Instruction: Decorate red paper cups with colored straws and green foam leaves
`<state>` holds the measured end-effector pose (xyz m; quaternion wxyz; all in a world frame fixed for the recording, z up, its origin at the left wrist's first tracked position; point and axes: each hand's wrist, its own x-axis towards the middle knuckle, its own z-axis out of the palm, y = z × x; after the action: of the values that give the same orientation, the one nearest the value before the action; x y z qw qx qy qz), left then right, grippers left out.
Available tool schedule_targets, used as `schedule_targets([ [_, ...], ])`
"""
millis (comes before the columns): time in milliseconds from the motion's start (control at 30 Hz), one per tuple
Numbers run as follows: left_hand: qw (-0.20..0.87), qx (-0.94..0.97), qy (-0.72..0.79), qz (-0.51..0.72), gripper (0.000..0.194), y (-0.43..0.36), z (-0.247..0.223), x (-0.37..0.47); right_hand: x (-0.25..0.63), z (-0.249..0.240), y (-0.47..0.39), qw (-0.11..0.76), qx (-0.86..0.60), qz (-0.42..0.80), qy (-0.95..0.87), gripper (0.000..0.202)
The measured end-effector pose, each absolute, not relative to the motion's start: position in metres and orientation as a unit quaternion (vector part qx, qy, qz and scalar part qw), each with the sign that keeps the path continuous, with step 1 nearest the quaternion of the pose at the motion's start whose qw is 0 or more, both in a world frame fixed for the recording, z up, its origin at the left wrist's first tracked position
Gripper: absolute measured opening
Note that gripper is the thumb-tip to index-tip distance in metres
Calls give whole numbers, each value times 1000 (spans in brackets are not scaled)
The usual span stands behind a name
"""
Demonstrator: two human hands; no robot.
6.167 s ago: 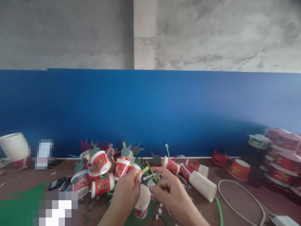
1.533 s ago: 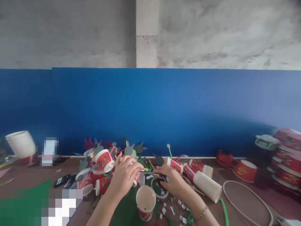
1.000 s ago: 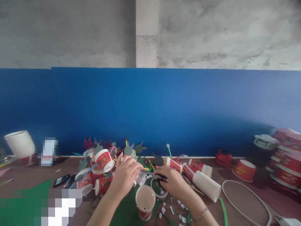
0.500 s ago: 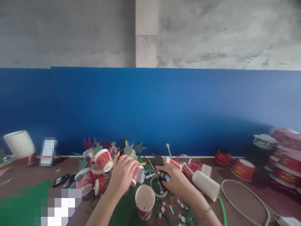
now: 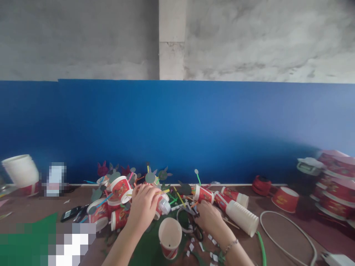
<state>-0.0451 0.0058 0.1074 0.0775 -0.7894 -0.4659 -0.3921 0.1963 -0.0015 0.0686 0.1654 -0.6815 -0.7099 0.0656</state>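
Note:
My left hand is closed on a yellow straw, whose end sticks out past the fingers. Just below its fingertips lies a red paper cup on its side, with a clear plastic piece at its end. My right hand is low over the clutter with curled fingers, and what they hold, if anything, is hidden. Close to its fingertips are scissors with black handles and a short orange piece. An open paper cup stands upright between my forearms.
Several decorated paper cups crowd the left. A stack of cups lies right of my right hand. White and green scraps are strewn in front. A looped white cable and red tubs are farther right; a blue panel stands behind.
My right hand has moved slightly right and down, away from the scissors it held, which now lie among the clutter. My left hand has shifted slightly left; the yellow straw is still in it.

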Motion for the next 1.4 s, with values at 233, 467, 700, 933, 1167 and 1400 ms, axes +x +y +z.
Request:
schedule_targets([
  [233, 45, -789, -446, -420, 14, -2, 108, -35, 150, 76, -3, 400, -543, 166, -719, 23],
  [467, -92, -728, -459, -501, 16, -4, 104, -23, 149, 74, -3, 446, -515, 177, -710, 17],
  [700, -334, -561, -488, -579, 25, -7, 100, -10, 148, 88, -10, 426, -539, 152, -711, 22],
  [933, -487, -353, -431, -672, 41, 2, 112, -29, 158, 85, -9, 343, -609, 136, -702, 23],
  [1167, -543, -395, -440, -596, 48, 0, 116, -30, 166, 74, -4, 241, -681, 58, -690, 6],
  [1400, -449, -473, -486, -582, 30, -21, 125, -8, 153, 103, -23, 523, -492, 192, -669, 25],
])
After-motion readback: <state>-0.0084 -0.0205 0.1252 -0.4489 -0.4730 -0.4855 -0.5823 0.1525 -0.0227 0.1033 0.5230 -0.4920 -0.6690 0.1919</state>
